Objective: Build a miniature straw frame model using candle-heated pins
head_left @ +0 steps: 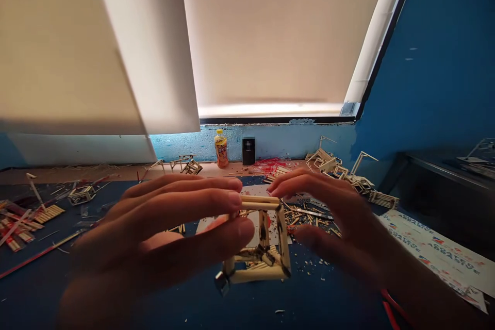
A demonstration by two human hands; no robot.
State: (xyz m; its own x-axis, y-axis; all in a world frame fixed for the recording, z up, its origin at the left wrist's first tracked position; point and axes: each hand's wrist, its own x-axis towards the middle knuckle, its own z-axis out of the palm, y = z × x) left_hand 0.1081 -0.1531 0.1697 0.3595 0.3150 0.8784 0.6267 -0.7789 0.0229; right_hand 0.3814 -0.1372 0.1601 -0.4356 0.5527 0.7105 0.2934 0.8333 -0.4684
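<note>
Raised above the table is a small box-shaped frame of pale wooden sticks, with dark marks at its joints. My left hand pinches its upper left side between thumb and fingers. A small shiny dark piece sits at the frame's lower left corner; its kind is unclear. To the right, my right hand is spread, thumb and fingers apart around the frame's right side with a gap. Behind the frame, a white sheet is partly hidden by the hands and the frame.
Cut sticks and chips litter the dark blue table. More stick structures stand at the back right, one at left. A drink bottle and black box stand by the wall. Printed sheets lie right.
</note>
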